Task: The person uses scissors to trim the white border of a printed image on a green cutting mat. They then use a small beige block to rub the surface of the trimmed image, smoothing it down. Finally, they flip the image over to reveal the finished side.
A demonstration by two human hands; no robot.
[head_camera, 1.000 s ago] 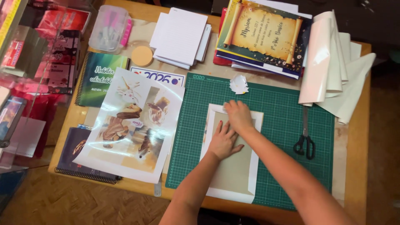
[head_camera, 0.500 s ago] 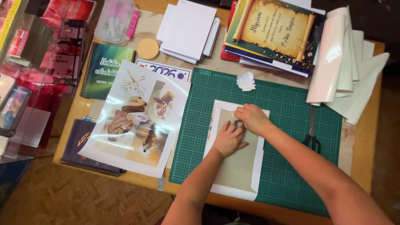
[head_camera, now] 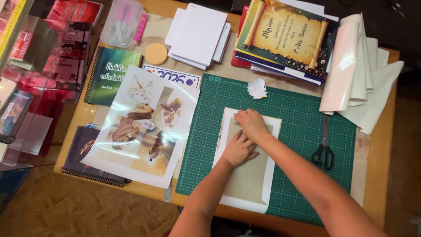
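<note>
Partly, both hands (head_camera: pixel 245 138) hide the grey card (head_camera: pixel 247 175)

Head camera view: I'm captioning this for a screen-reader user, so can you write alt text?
Both hands, the left hand and the right hand, press flat on a grey board lying on a white sheet atop a green cutting mat. Black scissors lie to the right, a glossy printed picture sheet to the left.

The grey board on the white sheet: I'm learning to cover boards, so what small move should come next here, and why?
Probably slide the right hand up toward the top edge of the grey board, pressing it flat. Both hands sit on its upper half, the left hand just below the right, while the white sheet shows as a border around it on the green mat.
</note>
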